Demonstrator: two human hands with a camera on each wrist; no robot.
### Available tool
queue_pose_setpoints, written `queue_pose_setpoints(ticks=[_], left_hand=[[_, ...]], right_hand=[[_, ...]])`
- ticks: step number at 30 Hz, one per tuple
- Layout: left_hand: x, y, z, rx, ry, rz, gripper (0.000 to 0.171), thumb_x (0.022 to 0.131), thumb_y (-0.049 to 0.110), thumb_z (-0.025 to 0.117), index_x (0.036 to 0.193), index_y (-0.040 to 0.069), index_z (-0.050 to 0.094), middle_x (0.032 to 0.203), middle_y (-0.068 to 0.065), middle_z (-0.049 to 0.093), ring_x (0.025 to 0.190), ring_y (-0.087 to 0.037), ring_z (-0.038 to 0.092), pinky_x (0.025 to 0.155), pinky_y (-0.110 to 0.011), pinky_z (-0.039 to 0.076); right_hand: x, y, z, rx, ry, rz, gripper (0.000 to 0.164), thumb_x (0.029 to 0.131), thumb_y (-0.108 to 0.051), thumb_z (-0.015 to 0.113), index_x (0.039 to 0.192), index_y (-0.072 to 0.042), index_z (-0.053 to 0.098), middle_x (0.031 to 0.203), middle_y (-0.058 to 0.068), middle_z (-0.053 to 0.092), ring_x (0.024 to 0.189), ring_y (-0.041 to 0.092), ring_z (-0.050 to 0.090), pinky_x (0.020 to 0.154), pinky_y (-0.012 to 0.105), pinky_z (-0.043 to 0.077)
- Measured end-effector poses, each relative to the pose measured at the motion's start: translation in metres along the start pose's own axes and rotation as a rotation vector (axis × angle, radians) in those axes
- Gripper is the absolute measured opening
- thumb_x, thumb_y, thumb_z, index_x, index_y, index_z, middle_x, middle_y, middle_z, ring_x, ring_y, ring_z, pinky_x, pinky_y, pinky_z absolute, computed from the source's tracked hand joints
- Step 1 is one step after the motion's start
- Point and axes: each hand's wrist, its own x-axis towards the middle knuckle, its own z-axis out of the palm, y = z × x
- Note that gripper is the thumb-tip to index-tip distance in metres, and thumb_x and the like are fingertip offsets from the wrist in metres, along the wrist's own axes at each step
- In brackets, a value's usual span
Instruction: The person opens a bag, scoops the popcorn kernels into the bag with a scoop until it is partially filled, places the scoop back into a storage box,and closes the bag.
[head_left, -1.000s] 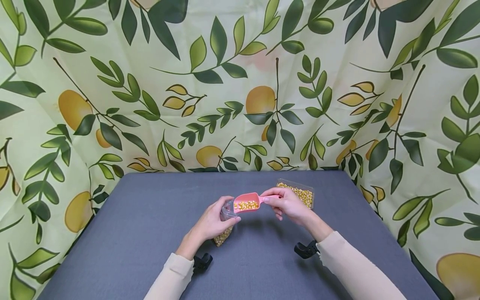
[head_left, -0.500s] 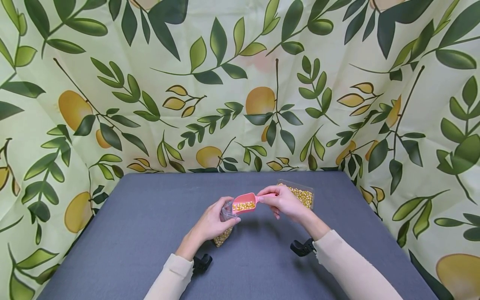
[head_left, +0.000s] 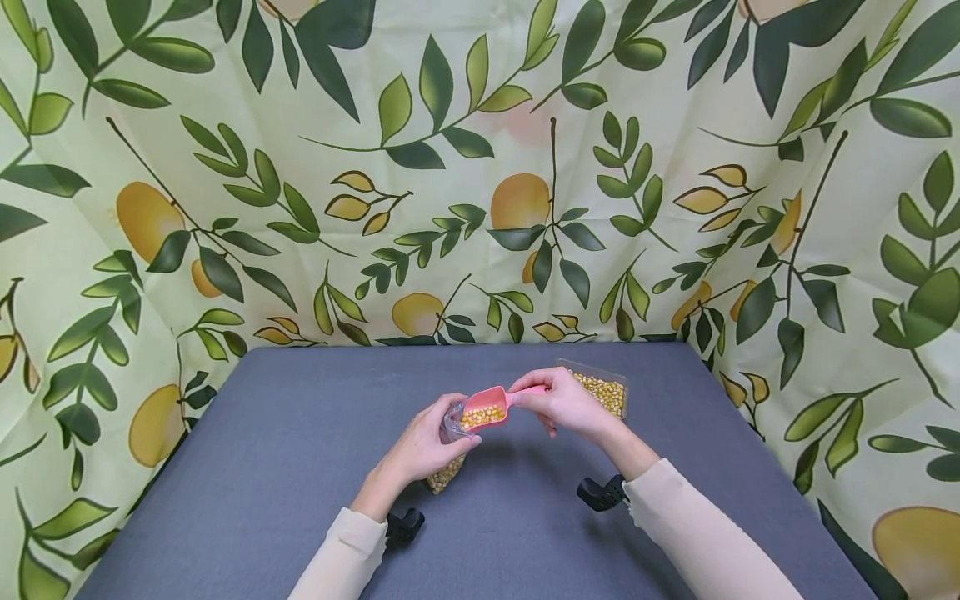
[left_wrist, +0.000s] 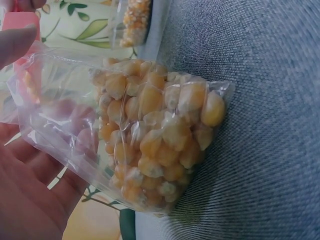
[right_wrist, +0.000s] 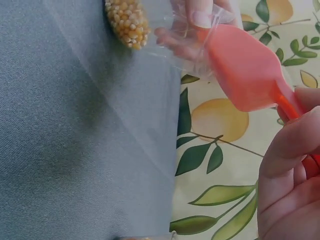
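A clear plastic bag (left_wrist: 155, 135), its lower part full of corn kernels, stands on the table. My left hand (head_left: 427, 437) holds it round the open top, thumb on the near side. In my right hand (head_left: 566, 404) I grip the handle of a pink scoop (right_wrist: 245, 67), which carries kernels (head_left: 482, 415). The scoop's front edge lies inside the mouth of the bag, tilted down to the left. From the right wrist view only the scoop's underside shows, and its load is hidden.
Behind my right hand, a clear rectangular container (head_left: 625, 400) of corn kernels stands toward the back right of the grey-blue table (head_left: 300, 467). A leaf-and-fruit patterned cloth (head_left: 450, 183) hangs round the back and sides. Each wrist wears a black device (head_left: 600, 494).
My right hand has moved slightly left, bringing the scoop further into the bag's mouth and tipping it down more. The kernels have slid toward its front edge. My left hand stays in place.
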Motion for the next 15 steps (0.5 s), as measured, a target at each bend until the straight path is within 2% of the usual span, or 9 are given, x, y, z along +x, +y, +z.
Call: queue_pose_setpoints(ticks=[9,15], left_hand=[[0.0,0.0,0.0,0.013,0.017,0.032,0.064,0.078,0.055,0.072,0.131,0.03,0.045,0.108,0.007,0.056,0.087,-0.01,0.055,0.073,-0.029,0.046],[0.0,0.0,0.0,0.006,0.019,0.031,0.064,0.077,0.055,0.071,0.13,0.03,0.046,0.107,0.007,0.056,0.087,-0.01,0.055,0.072,-0.029,0.047]], right_hand=[[-0.001,-0.004,0.001,-0.015,-0.014,-0.043,0.022,0.085,-0.024,0.072,0.101,-0.009,0.07,0.06,0.012,0.054,0.04,0.022,0.043,0.041,0.036,0.043],[-0.006,-0.014,0.002,-0.039,-0.016,-0.053,0.018,0.087,-0.017,0.069,0.101,-0.006,0.07,0.064,0.029,0.051,0.04,0.022,0.042,0.041,0.038,0.043]])
